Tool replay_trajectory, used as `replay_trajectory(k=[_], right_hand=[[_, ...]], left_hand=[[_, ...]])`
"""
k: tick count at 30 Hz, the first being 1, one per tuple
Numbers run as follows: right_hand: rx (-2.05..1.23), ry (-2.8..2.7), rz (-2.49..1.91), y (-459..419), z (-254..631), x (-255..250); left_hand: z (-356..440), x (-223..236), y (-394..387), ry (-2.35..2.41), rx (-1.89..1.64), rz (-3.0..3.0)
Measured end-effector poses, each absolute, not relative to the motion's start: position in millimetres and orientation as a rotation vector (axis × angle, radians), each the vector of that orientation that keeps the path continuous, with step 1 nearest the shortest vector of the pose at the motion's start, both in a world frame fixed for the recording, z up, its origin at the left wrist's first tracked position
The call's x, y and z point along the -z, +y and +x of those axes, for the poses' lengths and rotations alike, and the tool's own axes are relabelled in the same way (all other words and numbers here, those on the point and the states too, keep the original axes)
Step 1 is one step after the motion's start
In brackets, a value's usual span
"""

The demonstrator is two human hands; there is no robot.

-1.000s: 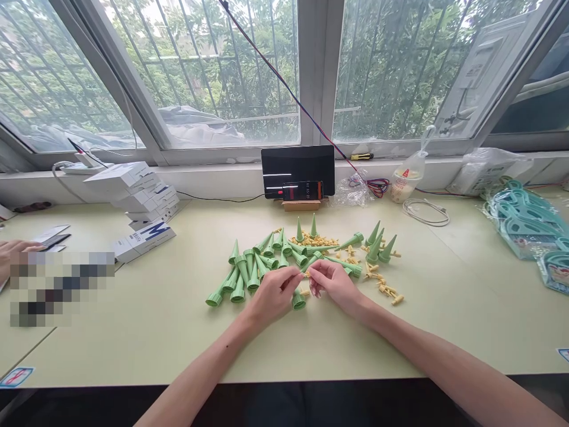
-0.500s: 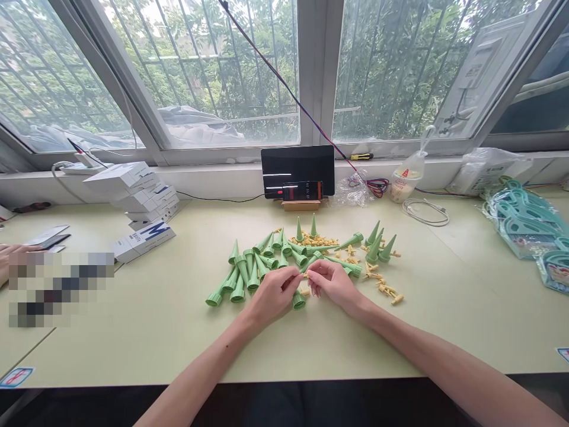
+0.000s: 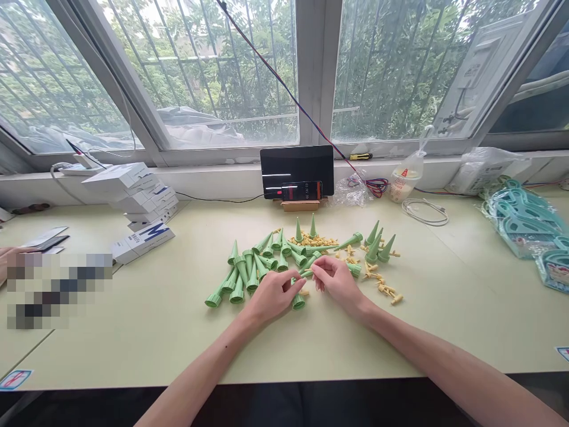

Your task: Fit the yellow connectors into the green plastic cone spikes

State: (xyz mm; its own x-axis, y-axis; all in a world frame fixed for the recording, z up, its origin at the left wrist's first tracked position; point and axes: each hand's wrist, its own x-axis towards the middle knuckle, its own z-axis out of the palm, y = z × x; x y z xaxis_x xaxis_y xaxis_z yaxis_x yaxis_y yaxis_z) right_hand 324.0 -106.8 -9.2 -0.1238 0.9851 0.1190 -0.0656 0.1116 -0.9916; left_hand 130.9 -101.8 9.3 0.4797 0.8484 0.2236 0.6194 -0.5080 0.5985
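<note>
My right hand [image 3: 338, 283] is closed in a pinch on a small yellow plastic peg [image 3: 309, 270], its thin end pointing left. My left hand [image 3: 273, 293] is just to the left, thumb and forefinger slightly apart with nothing visible between them. Under its fingertips lies a green hollow plastic spike [image 3: 299, 302], open end toward me, partly hidden by the hand. A pile of similar green spikes [image 3: 242, 267] spreads behind and left of my hands. Loose yellow pegs [image 3: 387, 290] lie to the right, and a heap of yellow pegs [image 3: 317, 241] lies behind.
Several green spikes [image 3: 373, 252] stand point up at the right. A phone [image 3: 302, 191] leans on a black screen [image 3: 296, 163] at the back. White boxes [image 3: 144, 240] are stacked left; teal packaged items [image 3: 518, 219] lie right. Another person's hand [image 3: 13, 258] is at far left.
My hands have drawn slightly apart. The left fingers have come off the yellow peg, which stays in my right hand as it shifts a little right.
</note>
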Motion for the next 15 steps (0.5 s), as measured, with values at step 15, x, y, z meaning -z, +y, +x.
replay_trajectory(k=[15], right_hand=[[-1.202, -1.357, -1.06, -106.8, 323.8, 9.0]], left_hand=[[131.1, -10.2, -103.1, 1.242, -0.619, 2.273]])
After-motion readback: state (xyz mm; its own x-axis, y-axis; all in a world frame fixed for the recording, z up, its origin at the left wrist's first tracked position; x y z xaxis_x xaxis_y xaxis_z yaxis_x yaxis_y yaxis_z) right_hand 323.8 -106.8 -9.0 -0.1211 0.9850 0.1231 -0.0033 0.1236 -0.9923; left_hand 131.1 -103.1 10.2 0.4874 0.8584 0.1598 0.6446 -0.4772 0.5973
